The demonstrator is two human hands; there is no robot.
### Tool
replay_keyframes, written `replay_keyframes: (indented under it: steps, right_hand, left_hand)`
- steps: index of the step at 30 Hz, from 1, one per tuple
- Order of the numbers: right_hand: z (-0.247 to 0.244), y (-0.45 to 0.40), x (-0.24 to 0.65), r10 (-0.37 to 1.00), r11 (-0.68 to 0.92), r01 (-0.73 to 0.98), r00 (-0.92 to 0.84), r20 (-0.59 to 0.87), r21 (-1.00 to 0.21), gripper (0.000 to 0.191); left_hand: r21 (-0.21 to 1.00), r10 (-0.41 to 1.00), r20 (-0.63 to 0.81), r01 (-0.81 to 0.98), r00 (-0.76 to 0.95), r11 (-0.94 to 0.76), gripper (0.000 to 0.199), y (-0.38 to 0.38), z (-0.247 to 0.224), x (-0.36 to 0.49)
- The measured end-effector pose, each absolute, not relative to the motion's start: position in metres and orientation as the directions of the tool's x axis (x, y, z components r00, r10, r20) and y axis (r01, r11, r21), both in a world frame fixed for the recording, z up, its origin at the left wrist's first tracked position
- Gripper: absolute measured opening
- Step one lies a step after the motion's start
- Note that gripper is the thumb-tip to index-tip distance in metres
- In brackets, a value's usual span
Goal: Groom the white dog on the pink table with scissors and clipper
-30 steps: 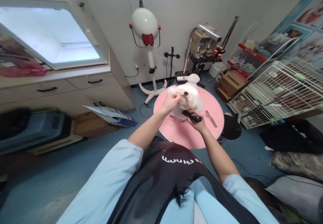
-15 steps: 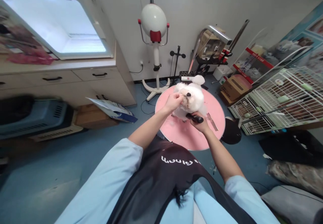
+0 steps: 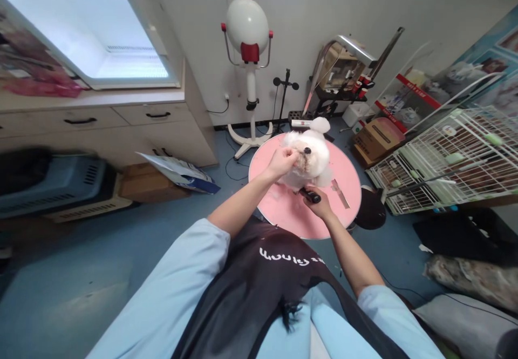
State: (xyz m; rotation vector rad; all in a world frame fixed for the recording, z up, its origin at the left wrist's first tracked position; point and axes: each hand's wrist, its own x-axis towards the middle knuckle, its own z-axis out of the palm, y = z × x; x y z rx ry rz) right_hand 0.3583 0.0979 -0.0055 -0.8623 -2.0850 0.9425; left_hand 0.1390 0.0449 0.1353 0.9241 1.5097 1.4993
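A fluffy white dog (image 3: pixel 318 159) is on a round pink table (image 3: pixel 289 219), its muzzle fur tinged brown. My left hand (image 3: pixel 284 162) is closed in a pinch at the side of the muzzle, gripping the fur there. Below the dog's chin, my right hand (image 3: pixel 320 202) is wrapped round a black hair clipper (image 3: pixel 311 195). The clipper's front end points up and left toward the dog's lower face, and I cannot tell whether it touches. A metal comb (image 3: pixel 341 194) lies on the table to the right of my right hand.
A white-and-red stand dryer (image 3: pixel 247 24) rises behind the table. White wire cages (image 3: pixel 449 159) stand to the right, beside a cardboard box (image 3: pixel 376 136). At left are a cabinet (image 3: pixel 154 127) and a blue pet carrier (image 3: pixel 76 181). A black round stool seat (image 3: pixel 370 209) sits at the table's right edge.
My right hand and the clipper have shifted slightly down and left, and the clipper's rear end now tips lower. The dog's head sits a little further right. My left hand keeps its pinch.
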Motion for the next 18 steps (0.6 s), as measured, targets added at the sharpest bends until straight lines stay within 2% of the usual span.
replay_keyframes:
  steps: [5,7,9,12,14,16,18]
  right_hand:
    - [-0.009,0.081,0.345,0.778,0.582,0.183,-0.407,0.478,-0.792,0.032]
    - [-0.014,0.074,0.332,0.799,0.558,0.193,-0.388,0.46,-0.807,0.034]
    - [-0.029,0.066,0.324,0.855,0.445,0.23,-0.396,0.334,-0.866,0.037]
    - [-0.061,0.055,0.331,0.953,0.073,0.256,-0.303,-0.009,-0.964,0.043]
    - [-0.081,0.05,0.349,0.96,-0.159,0.239,-0.19,-0.207,-0.958,0.044]
    - [-0.094,0.047,0.372,0.942,-0.291,0.216,-0.106,-0.319,-0.932,0.047]
    - [-0.101,0.045,0.392,0.915,-0.382,0.183,-0.062,-0.398,-0.906,0.05]
  left_hand:
    - [1.0,0.922,-0.024,-0.023,-0.387,0.017,0.03,0.042,0.14,0.144]
    - [1.0,0.92,-0.009,-0.007,-0.391,0.006,0.029,0.042,0.141,0.145]
    - [1.0,0.918,-0.01,-0.003,-0.396,0.01,0.028,0.042,0.139,0.143]
    - [0.998,0.93,-0.051,-0.037,-0.364,0.041,0.023,0.039,0.124,0.129]
    - [0.993,0.946,-0.107,-0.083,-0.305,0.086,0.021,0.032,0.1,0.115]
    - [0.972,0.951,-0.215,-0.146,-0.222,0.185,0.028,0.021,0.067,0.104]
    - [0.906,0.905,-0.386,-0.259,-0.18,0.335,0.037,0.011,0.03,0.102]
